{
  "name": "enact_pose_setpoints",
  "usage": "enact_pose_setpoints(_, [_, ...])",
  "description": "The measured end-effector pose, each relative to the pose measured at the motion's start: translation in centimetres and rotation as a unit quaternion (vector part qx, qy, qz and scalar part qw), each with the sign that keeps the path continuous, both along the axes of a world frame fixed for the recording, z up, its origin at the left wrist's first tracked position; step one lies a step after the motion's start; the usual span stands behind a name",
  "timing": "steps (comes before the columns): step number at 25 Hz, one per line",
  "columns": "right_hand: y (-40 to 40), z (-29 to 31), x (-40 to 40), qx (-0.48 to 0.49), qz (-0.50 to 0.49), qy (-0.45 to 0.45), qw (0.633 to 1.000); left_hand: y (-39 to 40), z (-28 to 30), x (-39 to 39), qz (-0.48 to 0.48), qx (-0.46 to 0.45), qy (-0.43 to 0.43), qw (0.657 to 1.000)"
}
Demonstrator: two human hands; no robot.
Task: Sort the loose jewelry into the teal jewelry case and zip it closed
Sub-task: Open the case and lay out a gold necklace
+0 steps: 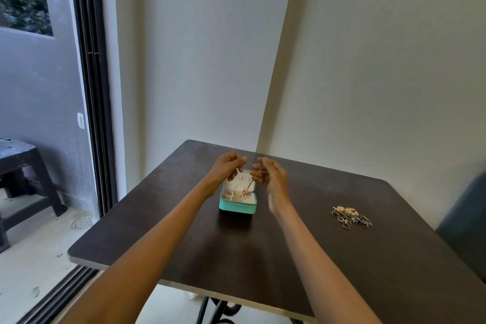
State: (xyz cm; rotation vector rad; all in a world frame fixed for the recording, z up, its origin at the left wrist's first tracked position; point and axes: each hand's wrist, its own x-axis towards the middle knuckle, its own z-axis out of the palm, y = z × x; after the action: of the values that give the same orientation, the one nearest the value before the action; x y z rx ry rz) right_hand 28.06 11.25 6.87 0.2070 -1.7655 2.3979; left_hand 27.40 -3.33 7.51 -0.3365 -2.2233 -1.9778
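I see a teal case (pixel 238 205) with cream lining, on a dark brown table (pixel 289 258); gold and grey rings (pixel 351 217) at right.

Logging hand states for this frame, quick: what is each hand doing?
Left hand: fingers pinch one end of a thin necklace chain.
Right hand: fingers pinch the same chain, above the open teal jewelry case.

1. We see the jewelry case (pixel 238 198) lying open on the bench (pixel 236 258), near its middle.
2. Our left hand (pixel 227 167) and right hand (pixel 272 176) hover above the case, side by side, a chain (pixel 253 175) between them hanging into it.
3. A pile of rings (pixel 351 217) lies to the right, well apart from the case.
4. A wall (pixel 368 87) stands behind the bench.
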Motion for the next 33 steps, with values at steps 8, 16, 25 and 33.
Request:
enact_pose_setpoints(8, [0.2, 1.4, 0.7, 0.024, 0.051, 0.017, 0.998, 0.2, -2.9, -1.1, 0.019, -0.146, -0.101, 0.984])
enact_pose_setpoints(16, [0.6, 3.0, 0.7, 0.073, 0.066, 0.061, 0.993, 1.8, -4.1, -2.4, 0.001, -0.398, -0.039, 0.917])
enact_pose_setpoints(25, [1.0, 2.8, 0.4, 0.079, 0.082, 0.07, 0.991, 1.7, -5.0, -3.7, -0.045, -0.537, -0.021, 0.842])
enact_pose_setpoints(33, [1.5, 2.0, 0.2, 0.06, 0.092, 0.062, 0.992, 0.5, -5.9, -2.7, -0.021, -0.508, 0.05, 0.86])
